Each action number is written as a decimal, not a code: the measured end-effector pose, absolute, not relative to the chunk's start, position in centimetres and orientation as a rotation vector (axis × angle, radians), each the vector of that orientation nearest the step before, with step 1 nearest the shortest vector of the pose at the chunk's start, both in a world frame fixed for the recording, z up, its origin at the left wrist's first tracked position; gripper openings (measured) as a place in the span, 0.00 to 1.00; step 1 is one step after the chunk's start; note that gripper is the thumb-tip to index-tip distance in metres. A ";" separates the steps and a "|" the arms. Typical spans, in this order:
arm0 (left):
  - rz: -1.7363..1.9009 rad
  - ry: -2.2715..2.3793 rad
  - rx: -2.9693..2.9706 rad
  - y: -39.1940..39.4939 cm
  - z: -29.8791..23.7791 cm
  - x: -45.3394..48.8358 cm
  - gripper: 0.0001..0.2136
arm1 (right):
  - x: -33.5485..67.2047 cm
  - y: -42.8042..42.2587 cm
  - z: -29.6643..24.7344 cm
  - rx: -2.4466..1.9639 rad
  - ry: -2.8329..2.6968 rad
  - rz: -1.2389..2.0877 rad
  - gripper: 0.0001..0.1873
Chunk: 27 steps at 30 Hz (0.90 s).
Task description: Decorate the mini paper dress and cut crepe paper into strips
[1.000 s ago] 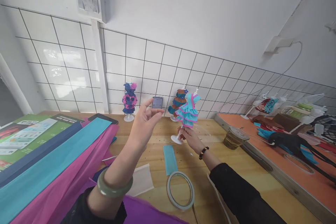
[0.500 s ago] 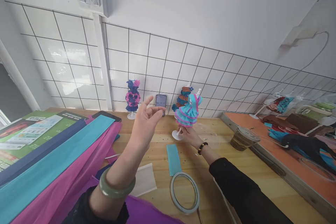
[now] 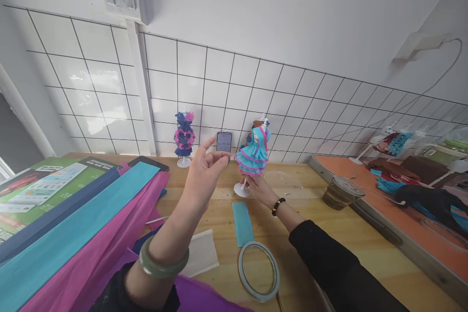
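My right hand (image 3: 260, 190) is closed around the stem of a miniature dress form, just below its tiered turquoise dress (image 3: 252, 156) with pink edging. The form's round white base (image 3: 242, 190) shows beside my fingers, and the form leans slightly. My left hand (image 3: 206, 168) is raised left of the dress, fingers apart, with nothing visible in it. Behind my left hand a phone (image 3: 224, 142) with a running timer leans against the tiled wall. Below the hands lie a turquoise paper strip (image 3: 243, 224) and a roll of tape (image 3: 258, 271).
A navy and pink dressed form (image 3: 185, 136) stands by the wall; another is mostly hidden behind the turquoise dress. Coloured crepe paper (image 3: 91, 219) covers the left side. A plastic cup (image 3: 341, 192) and an orange board (image 3: 369, 224) are at right.
The dress form has moved left and turned, standing more upright, with my right hand following. My left hand stays nearly in place. The phone's timer has advanced.
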<state>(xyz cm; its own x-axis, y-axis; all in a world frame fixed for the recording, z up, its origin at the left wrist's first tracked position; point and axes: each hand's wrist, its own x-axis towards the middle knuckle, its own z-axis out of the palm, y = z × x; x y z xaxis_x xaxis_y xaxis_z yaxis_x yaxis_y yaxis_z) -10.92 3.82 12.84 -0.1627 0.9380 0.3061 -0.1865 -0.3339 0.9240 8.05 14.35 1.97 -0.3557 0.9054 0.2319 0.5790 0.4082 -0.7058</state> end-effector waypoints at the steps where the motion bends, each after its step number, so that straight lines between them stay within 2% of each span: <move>1: 1.638 0.966 1.220 3.9 12.8 -10.9 0.30 | 7.9 13.7 2.5 -1.251 -2.079 0.689 0.21; 11: 1.571 0.868 1.278 3.3 13.4 -11.1 0.40 | 6.9 5.5 6.7 -1.202 -2.316 0.609 0.16; 19: 1.609 0.793 1.315 2.3 14.0 -10.8 0.43 | 7.0 2.2 8.2 -1.290 -2.347 0.519 0.15; 27: 1.640 0.961 1.403 2.1 13.9 -10.8 0.45 | 8.4 0.0 8.5 -1.188 -2.175 0.776 0.16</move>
<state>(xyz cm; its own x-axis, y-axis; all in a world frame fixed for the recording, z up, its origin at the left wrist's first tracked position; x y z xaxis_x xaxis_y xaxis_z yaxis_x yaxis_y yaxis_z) -10.82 2.15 13.93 -0.1078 0.9013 0.4195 -0.0748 -0.4281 0.9006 8.38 0.00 8.53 -0.4668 0.8659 0.1800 0.5560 0.4456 -0.7016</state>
